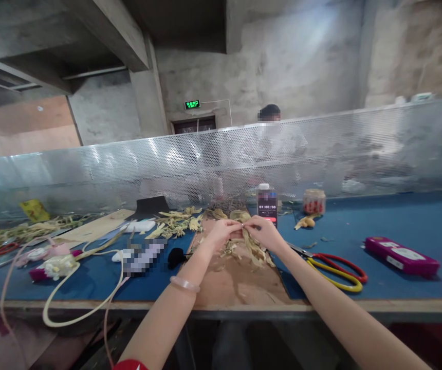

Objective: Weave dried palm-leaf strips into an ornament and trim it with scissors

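In the head view, my left hand (223, 232) and my right hand (264, 231) meet over the brown board at the middle of the table. Fingertips of both hands are pinched together on a dried, yellowish leafy plant piece (252, 245), which hangs down below my right hand. The exact spot between the fingertips is too small to make out. More dried leaf scraps (231, 250) lie on the brown board (240, 288) under the hands. Just behind my right hand a phone (267, 204) showing a timer stands upright.
Red-and-yellow-handled scissors (336, 270) lie by my right forearm. Farther right are a magenta box (402, 255) and a jar (314, 201). Dried plant bits (178, 222) and a looped cable (84, 318) are on the left. A perforated metal screen (128, 164) runs behind; a person (278, 139) is beyond it.
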`<state>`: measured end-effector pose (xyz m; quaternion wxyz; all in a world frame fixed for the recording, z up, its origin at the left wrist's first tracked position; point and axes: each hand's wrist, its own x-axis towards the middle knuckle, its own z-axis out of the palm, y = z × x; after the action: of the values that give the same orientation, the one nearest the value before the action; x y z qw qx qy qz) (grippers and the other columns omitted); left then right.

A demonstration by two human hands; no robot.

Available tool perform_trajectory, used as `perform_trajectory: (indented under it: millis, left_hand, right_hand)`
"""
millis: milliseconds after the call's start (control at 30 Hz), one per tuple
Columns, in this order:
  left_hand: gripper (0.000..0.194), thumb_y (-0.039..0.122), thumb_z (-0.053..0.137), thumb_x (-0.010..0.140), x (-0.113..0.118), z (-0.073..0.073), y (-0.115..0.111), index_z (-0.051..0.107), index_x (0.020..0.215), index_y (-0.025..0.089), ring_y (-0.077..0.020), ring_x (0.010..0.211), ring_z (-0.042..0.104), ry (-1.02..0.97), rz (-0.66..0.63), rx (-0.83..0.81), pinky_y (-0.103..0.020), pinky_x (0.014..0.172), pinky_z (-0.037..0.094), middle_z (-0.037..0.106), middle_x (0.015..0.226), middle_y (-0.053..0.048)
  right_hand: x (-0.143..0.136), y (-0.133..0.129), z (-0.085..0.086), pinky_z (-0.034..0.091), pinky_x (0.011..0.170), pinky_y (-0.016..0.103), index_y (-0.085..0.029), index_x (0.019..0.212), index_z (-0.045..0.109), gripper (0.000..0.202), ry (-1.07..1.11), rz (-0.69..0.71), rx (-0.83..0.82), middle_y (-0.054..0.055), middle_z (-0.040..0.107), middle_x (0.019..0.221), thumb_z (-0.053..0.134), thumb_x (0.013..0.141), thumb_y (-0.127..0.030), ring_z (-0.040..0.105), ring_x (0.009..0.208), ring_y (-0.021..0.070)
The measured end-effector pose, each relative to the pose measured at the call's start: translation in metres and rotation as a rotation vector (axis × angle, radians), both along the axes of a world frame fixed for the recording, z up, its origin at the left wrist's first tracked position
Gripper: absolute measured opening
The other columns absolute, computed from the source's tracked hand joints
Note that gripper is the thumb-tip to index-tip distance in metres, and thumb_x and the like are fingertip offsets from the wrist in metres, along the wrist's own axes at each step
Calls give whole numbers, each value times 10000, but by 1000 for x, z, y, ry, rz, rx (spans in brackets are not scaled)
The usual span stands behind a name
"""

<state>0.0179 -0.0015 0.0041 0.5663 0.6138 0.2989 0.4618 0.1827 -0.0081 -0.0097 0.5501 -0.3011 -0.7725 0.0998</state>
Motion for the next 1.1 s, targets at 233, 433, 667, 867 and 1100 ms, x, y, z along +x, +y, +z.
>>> perform_trajectory:
  millis: [233,433,667,867,1100]
  left_hand:
    - [170,164,701,635,4,9,-10,641,775,87,-167,671,649,32,109,41,-367,770,499,684,719,-76]
    - [165,150,704,620,3,8,-7,632,756,91,-173,704,654,33,106,60,-368,793,490,690,732,-72]
    - [174,217,690,664,0,5,-3,643,768,86,-161,651,646,-18,44,3,-348,746,502,685,706,-77]
    - [196,196,710,645,-4,0,2,654,789,75,-169,677,648,19,-10,-38,-348,755,503,688,736,-98]
    - [196,160,727,613,-5,-1,3,648,772,77,-164,676,650,29,36,-47,-344,770,500,686,729,-92]
  right_hand:
    - [3,0,4,439,666,280,-142,773,682,233,64,-9,-281,57,678,757,550,758,-334,594,706,182]
    - [3,0,5,434,662,277,-138,766,677,238,7,-10,-251,61,675,757,541,765,-333,589,701,177]
    - [1,1,4,446,670,280,-155,747,623,194,47,7,-196,40,638,731,553,740,-336,573,690,158]
    - [1,5,0,432,627,265,-156,725,612,178,26,15,-165,24,611,691,545,742,-320,544,644,140]
    - [1,4,-1,430,609,261,-144,719,627,217,6,52,-271,27,622,680,538,747,-340,551,635,142]
